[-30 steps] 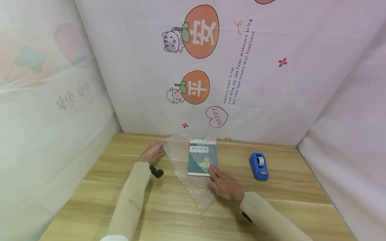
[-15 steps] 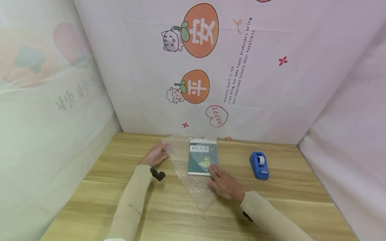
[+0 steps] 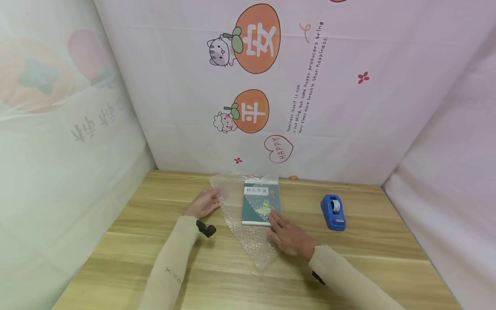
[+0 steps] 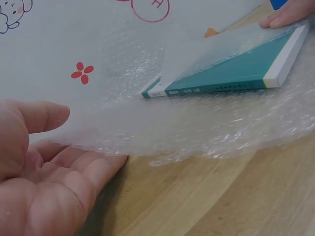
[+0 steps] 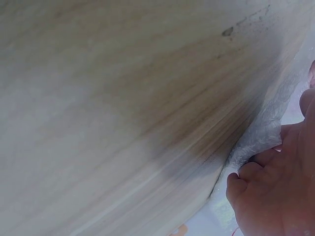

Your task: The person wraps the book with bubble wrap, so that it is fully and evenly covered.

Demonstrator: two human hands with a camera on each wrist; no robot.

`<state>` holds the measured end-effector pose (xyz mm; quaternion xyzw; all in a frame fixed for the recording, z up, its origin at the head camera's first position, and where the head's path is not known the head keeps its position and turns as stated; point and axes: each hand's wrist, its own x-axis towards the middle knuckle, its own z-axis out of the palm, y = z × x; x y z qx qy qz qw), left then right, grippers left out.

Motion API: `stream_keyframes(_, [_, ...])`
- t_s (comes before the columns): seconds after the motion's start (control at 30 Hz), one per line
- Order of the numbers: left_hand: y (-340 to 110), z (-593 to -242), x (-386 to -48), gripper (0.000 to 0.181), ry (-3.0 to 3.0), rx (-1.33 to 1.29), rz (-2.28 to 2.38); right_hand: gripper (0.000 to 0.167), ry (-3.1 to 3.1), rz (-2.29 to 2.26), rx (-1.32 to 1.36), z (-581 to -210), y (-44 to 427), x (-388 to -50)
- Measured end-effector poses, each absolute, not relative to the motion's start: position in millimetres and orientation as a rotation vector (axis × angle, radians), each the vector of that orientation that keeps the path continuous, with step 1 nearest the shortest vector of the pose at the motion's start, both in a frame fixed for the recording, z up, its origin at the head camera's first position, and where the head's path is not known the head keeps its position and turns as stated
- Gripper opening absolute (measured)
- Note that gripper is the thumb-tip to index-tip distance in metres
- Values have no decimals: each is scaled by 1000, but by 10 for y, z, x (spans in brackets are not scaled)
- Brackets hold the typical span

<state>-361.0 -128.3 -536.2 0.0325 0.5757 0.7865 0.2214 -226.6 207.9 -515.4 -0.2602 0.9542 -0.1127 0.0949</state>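
The teal book point(image 3: 250, 213) lies right of the wide-spread left grip point(image 3: 203, 203) (bubble wrap point(image 3: 252, 242) edging over its fingers) and under the right grip's point(image 3: 290, 238) straight fingertips.

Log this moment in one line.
left hand: fingers under bubble wrap edge | right hand: on bubble wrap over book | tape dispenser: right of book

The right hand point(image 3: 290, 237) rests on the half-covered book point(image 3: 252, 211), the left hand point(image 3: 203, 203) apparently touching bubble wrap point(image 3: 251, 241).
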Motion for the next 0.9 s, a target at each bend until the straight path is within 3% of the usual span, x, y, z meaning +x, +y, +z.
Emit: stream_keyframes(0.9, [-972,-5098,-3504,51,1555,21,2264,67,2822,-326,-765,-5153,2073,-2263])
